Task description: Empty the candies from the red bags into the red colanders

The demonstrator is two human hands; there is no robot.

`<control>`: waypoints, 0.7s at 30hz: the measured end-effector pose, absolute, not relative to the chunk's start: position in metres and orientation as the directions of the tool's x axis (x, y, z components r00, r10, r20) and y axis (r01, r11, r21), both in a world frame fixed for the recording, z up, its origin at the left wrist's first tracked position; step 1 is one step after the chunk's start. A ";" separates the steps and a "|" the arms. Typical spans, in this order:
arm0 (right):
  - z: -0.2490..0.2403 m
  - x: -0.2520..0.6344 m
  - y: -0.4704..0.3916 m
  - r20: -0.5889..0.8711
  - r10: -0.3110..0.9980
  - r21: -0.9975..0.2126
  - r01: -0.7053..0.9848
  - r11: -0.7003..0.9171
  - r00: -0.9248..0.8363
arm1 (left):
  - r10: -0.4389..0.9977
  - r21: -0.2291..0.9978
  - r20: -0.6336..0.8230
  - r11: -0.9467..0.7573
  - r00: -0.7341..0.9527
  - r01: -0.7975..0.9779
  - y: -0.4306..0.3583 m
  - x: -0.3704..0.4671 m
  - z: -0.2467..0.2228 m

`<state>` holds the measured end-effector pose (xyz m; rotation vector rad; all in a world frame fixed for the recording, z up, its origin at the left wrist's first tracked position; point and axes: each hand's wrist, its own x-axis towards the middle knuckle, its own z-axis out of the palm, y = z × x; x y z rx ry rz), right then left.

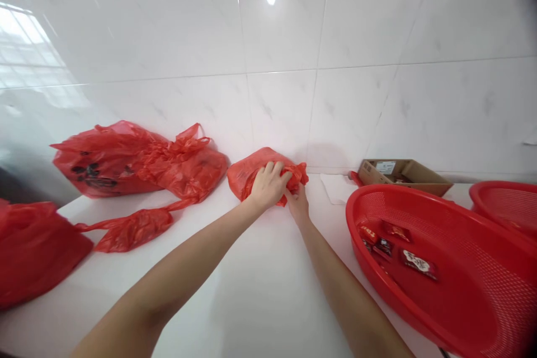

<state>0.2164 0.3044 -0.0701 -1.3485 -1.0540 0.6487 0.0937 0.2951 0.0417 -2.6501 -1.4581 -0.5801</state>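
A filled red plastic bag [262,156] lies on the white table against the tiled wall, in the middle of the head view. My left hand [268,184] reaches over its front, fingers curled round the gathered plastic. Close beside it, my right hand [297,201] grips the bunched right end of the same bag. The bag's contents cannot be made out, and my hands partly cover its front.
Several red plastic bags, one knotted bag [193,168] among them, lie to the left. On the right stand a red basket [461,291] with several small wrapped packets, a second red basket [503,190] and a cardboard box [423,184]. White paper [335,187] lies near the wall.
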 end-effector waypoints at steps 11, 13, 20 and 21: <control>-0.070 0.209 0.312 0.182 0.907 -0.962 0.260 0.084 0.380 | 0.935 0.186 0.260 -0.293 0.240 0.938 0.348 0.056 0.024; -0.067 0.210 0.312 0.177 0.921 -0.958 0.274 0.081 0.346 | 0.930 0.173 0.272 -0.299 0.246 0.938 0.343 0.058 0.020; -0.056 0.198 0.266 0.180 0.980 -0.925 0.352 0.140 0.084 | 0.922 0.124 0.293 -0.300 0.254 0.946 0.331 0.073 0.009; -0.054 0.196 0.249 0.177 0.984 -0.919 0.361 0.159 0.017 | 0.922 0.123 0.294 -0.299 0.253 0.946 0.331 0.075 0.008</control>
